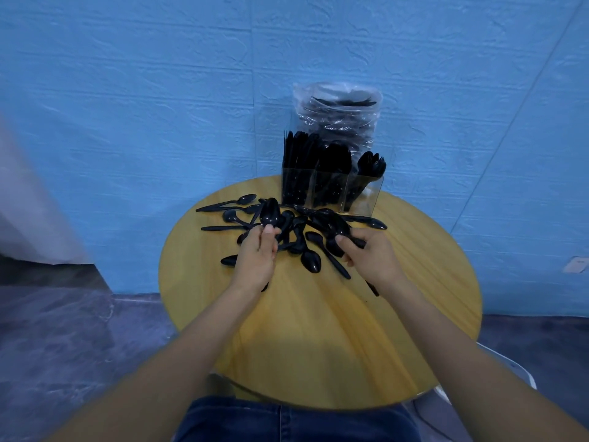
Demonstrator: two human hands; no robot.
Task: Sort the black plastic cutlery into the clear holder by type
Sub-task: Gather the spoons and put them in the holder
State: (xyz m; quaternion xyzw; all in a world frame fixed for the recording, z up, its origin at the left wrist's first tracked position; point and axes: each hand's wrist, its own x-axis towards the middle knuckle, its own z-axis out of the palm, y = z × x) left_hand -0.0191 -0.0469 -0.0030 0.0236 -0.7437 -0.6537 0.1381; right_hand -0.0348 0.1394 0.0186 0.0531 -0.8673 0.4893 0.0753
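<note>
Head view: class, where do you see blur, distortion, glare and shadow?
Head view: forearms near the lens are blurred; the wall seams bow from the wide lens; glare streaks the plastic bag behind the clear holder; a soft shadow darkens the near table; black spoons lose detail.

You have one round wooden table point(414, 282), one clear three-compartment plastic holder point(366, 196), one clear plastic bag point(338, 106), and two hands.
</note>
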